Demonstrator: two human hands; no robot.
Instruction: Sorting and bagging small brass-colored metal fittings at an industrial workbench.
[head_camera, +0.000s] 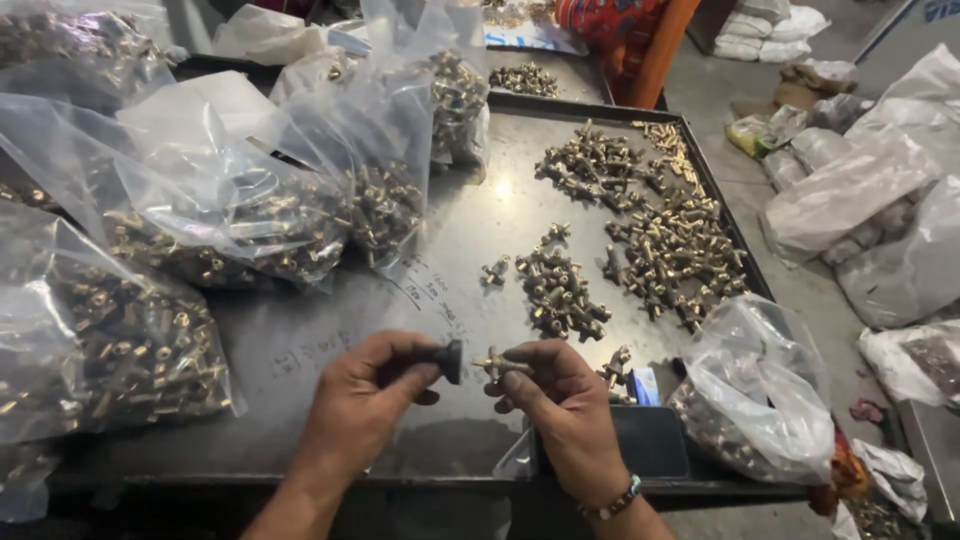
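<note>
Head view: a small brass fitting sits pinched in the fingers of the right hand, low over the near edge of the bench. Just beside it, almost touching, the left hand has its fingers closed around a dark knobbed tool. Loose brass fittings lie heaped farther back on the bench. Clear plastic bags of fittings crowd the left side; another bag lies at right.

I see: left hand bare, no ring, no sleeve | right hand bare, no glove | right wrist: beaded bracelet, teal, white and dark beads | forearms uncovered
</note>
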